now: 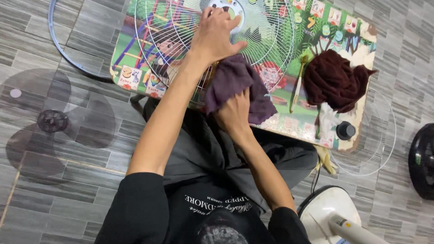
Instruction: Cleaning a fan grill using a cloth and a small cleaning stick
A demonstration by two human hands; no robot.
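The white wire fan guard (pixel 212 49) is lying flat across the left half of the small picture-printed desk (pixel 361 58), overhanging both its far edge and its near edge, so the likeliest trouble, as I judge it, is the guard tipping or sliding off toward the person's lap if the wiping pressure is landing on that unsupported near rim. The left hand (pixel 217 34) is resting on the guard just beside its centre hub, fingers spread and pressing down, and that is what is keeping the guard steady; were it lifting, the thin wires could be flexing or snagging the cloth. The purple cloth (pixel 237 88) is bunched at the guard's near rim, at the desk's near edge, with the right hand (pixel 235 113) gripping it from below, fingers closed into the fabric. A dark red towel (pixel 334 79) is heaped at the desk's right side, well apart from both hands; a slim brush (pixel 298 83) is lying just left of it, and a small black cap (pixel 346 131) is sitting near the near right corner, where a stray elbow might be knocking it to the floor.
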